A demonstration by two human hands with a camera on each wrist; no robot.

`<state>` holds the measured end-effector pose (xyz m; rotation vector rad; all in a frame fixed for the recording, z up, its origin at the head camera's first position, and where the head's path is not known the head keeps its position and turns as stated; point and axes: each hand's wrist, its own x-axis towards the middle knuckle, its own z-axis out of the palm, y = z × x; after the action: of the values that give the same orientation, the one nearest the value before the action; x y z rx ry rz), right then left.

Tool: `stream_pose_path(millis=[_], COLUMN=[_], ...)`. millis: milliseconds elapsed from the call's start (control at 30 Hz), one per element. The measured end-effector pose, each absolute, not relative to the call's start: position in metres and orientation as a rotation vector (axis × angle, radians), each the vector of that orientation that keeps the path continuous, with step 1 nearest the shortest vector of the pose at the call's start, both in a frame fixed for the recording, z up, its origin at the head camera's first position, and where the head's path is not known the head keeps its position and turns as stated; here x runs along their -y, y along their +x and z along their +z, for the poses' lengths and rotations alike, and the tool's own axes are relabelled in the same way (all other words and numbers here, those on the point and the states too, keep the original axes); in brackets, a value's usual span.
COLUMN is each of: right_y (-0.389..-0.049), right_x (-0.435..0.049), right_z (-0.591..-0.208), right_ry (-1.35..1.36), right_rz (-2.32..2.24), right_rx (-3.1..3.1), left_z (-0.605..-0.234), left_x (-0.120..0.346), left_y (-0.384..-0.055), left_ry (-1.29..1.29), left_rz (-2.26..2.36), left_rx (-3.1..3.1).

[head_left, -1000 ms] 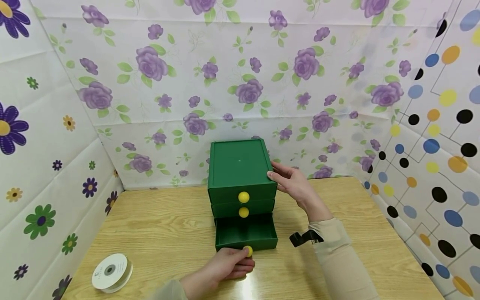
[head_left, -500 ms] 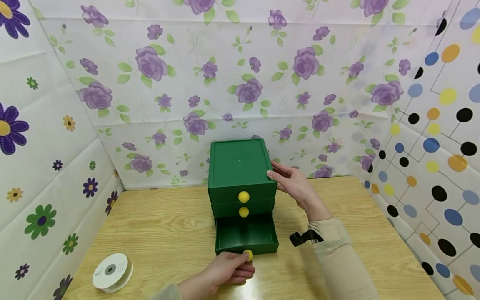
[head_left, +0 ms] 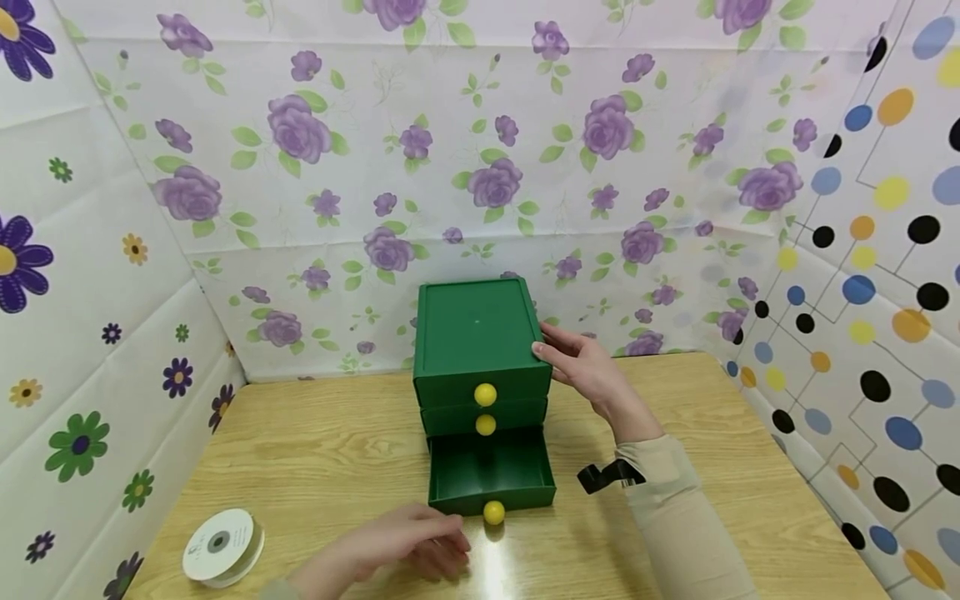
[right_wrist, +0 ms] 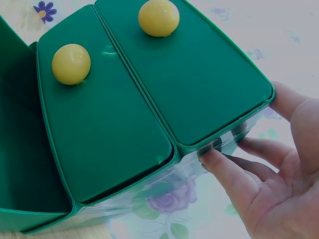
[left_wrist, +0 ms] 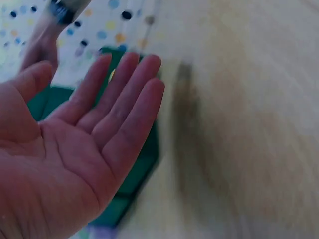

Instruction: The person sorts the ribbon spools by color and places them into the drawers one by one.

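Observation:
A green three-drawer box (head_left: 480, 329) stands against the back wall, with round yellow knobs on its drawers. Its bottom drawer (head_left: 491, 475) is pulled out and shows a bare green floor. My left hand (head_left: 397, 542) is off the drawer, just left of its yellow knob (head_left: 493, 512), fingers loosely extended. In the left wrist view its palm faces the camera and holds nothing. My right hand (head_left: 588, 371) rests on the box's right side, thumb at the top edge. The right wrist view shows its fingertips (right_wrist: 214, 157) against the clear side wall. The upper two drawers are closed.
A white ribbon spool (head_left: 220, 546) lies on the wooden table (head_left: 322, 450) at the front left. Patterned cloth walls rise behind and at both sides. A black strap (head_left: 611, 476) sticks out from the right wrist.
The bottom drawer came out slightly further between the first two frames. My left hand has since let go of its knob and moved left. The right hand stays on the box.

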<state>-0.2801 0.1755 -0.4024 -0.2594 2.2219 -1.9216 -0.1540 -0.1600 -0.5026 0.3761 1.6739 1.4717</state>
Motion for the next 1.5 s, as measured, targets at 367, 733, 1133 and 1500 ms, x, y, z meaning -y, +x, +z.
stream_pose_path(millis=[367, 733, 1133, 1500], right_y=[-0.279, -0.277, -0.276, -0.279], right_x=[-0.178, -0.179, -0.178, -0.177], right_z=[-0.402, -0.404, -0.404, -0.404], right_ry=[-0.250, -0.261, -0.258, -0.269], right_rz=[-1.901, -1.917, -1.918, -1.895], right_rx=[-2.240, -2.241, -2.245, -2.246], left_z=[-0.472, -0.471, -0.491, -0.503], left_x=[0.262, 0.328, 0.371, 0.384], left_y=[-0.165, -0.156, -0.155, -0.160], left_ry=[0.316, 0.147, 0.146, 0.029], left_rz=[1.543, 1.052, 0.497, 0.474], left_rx=[-2.059, -2.845, -2.815, -2.706])
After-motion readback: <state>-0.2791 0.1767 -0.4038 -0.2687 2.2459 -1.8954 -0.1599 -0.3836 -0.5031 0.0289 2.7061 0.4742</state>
